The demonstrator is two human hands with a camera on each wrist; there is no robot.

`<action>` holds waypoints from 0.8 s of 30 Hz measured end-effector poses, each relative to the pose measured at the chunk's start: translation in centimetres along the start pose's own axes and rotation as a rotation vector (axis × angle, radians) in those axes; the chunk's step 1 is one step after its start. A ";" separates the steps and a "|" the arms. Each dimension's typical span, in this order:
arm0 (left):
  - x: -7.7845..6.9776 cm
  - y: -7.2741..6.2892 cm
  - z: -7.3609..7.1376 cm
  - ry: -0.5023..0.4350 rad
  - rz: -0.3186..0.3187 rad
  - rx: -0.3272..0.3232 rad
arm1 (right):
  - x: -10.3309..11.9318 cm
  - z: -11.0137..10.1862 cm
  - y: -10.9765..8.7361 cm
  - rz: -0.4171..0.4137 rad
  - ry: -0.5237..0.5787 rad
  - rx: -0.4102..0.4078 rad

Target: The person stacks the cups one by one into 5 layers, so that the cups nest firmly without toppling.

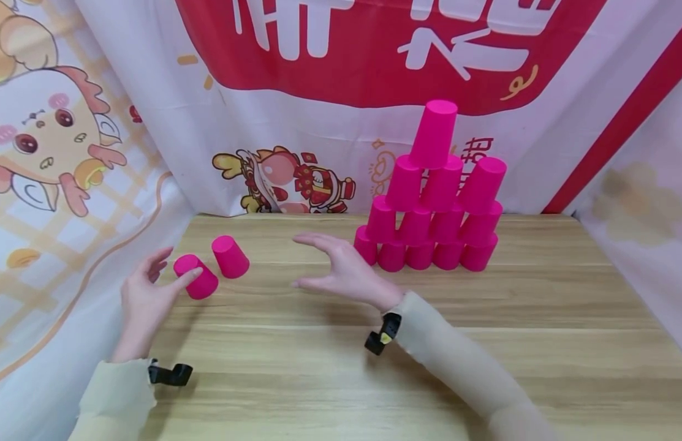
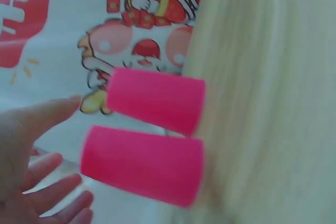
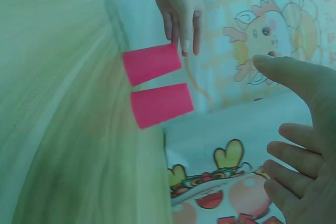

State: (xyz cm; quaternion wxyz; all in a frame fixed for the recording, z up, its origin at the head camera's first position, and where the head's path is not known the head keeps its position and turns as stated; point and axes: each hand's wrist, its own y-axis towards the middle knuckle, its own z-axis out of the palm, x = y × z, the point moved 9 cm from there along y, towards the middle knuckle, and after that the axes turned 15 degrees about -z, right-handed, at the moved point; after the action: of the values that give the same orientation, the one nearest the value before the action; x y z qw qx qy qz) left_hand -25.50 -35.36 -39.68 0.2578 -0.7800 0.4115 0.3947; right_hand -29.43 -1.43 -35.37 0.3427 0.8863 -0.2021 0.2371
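Two pink cups stand upside down on the left of the table. My left hand [image 1: 142,306] is beside the nearer cup [image 1: 200,283], its thumb overlapping that cup in the head view. In the left wrist view the fingers are apart from this cup [image 2: 142,166], with a gap showing. Just behind it is the farther cup [image 1: 231,258]. My right hand [image 1: 352,269] hovers over mid-table, thumb and fingers spread, holding nothing. To its right rises a pyramid of upside-down pink cups [image 1: 434,226], stacked in tiers, with a single top cup [image 1: 433,138] over the left pair of a three-cup tier.
A wooden table [image 1: 296,367] lies under everything. Behind it hangs a white and red printed cloth [image 1: 341,73]; another printed cloth [image 1: 48,257] covers the left side. The pyramid's lower cups are close to my right wrist.
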 end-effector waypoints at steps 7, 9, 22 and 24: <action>2.5 1.7 1.3 0.071 -0.038 0.102 | -1.8 3.5 2.5 0.063 0.020 0.049; 2.6 2.3 1.7 0.063 -0.041 0.125 | -2.3 4.4 3.3 0.085 0.029 0.062; 0.4 5.7 3.4 0.059 0.068 0.167 | -4.2 7.2 5.7 0.151 0.065 0.081; 0.0 5.9 3.9 0.064 0.095 0.193 | -4.4 7.3 5.8 0.153 0.074 0.080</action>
State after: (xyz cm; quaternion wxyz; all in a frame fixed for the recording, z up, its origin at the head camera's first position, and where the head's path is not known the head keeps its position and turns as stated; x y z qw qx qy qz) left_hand -32.07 -35.62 -42.31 0.2994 -0.7435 0.4920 0.3400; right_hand -33.91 -9.68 -39.66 0.2950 0.8718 -0.2469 0.3033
